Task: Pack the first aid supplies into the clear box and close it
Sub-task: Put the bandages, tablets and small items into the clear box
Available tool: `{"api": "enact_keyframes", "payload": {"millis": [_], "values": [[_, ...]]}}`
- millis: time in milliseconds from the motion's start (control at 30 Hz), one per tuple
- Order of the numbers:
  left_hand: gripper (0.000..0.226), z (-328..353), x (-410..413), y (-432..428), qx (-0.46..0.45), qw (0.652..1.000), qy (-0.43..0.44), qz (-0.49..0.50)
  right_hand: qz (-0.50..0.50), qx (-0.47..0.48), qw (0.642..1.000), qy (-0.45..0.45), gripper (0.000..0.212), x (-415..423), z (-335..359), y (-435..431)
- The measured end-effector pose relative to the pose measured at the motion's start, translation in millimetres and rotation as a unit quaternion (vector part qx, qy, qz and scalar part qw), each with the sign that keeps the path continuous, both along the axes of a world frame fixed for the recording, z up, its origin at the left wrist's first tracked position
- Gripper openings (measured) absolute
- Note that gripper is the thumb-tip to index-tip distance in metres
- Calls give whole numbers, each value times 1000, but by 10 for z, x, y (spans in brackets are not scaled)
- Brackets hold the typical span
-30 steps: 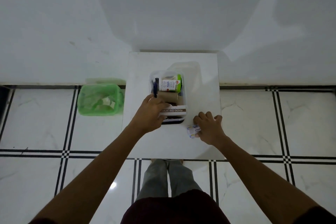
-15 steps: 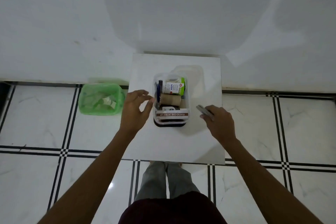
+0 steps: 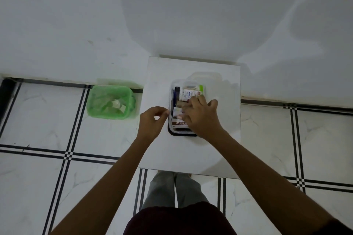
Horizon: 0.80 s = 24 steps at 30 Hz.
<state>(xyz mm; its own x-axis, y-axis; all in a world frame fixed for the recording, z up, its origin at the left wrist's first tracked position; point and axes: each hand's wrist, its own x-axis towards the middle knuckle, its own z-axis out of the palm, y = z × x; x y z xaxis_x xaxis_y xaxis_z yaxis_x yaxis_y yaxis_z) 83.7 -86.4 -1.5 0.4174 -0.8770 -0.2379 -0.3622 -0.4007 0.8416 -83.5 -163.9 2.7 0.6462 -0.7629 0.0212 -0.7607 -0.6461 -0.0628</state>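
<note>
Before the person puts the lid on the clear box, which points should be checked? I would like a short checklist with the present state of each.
1. Clear box stands on the white table: ok.
2. Supplies lie inside the box walls, such as the ointment carton at the near end: ok for what shows.
3. Nothing sticks up above the rim: cannot tell; the right hand covers the middle.
4. Right hand is out of the box: not ok, its fingers reach inside.
5. Left hand is free: ok, it hovers beside the box, seemingly holding nothing.
6. Lid is within reach: ok, a clear piece that looks like it lies just behind the box.
</note>
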Motion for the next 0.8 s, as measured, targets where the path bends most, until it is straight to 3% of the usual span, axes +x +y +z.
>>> {"api": "enact_keyframes", "payload": {"millis": [233, 333, 400, 467, 500, 567, 600, 633, 733, 800], "values": [[21, -13, 3, -59, 107, 989, 97, 15, -136, 95, 982, -91, 11, -103, -14, 112], [22, 7, -10, -102, 124, 982, 142, -7, -249, 128, 937, -210, 16, -144, -8, 55], [28, 30, 3, -139, 133, 982, 127, -53, -338, 173, 868, -320, 16, -198, -13, 15], [28, 68, 2, -180, 140, 982, 90, -90, -409, 254, 803, -352, 15, -263, -54, -38], [27, 86, -6, -197, 141, 983, 74, -96, -439, 309, 757, -373, 21, -286, -73, -61], [23, 124, -34, -214, 139, 985, 48, -92, -502, 403, 617, -453, 41, -287, -94, -88], [22, 145, -46, -202, 134, 986, 41, -88, -524, 412, 577, -473, 44, -293, -134, -85], [22, 167, -50, -179, 126, 988, 33, -85, -539, 400, 579, -463, 41, -302, -175, -80], [18, 227, 19, -56, 101, 992, 8, -69, -512, 371, 711, -308, 28, -301, -324, -13], [16, 263, 97, 51, 96, 994, 28, -48, -466, 384, 757, -249, 26, -257, -418, 51]]}}
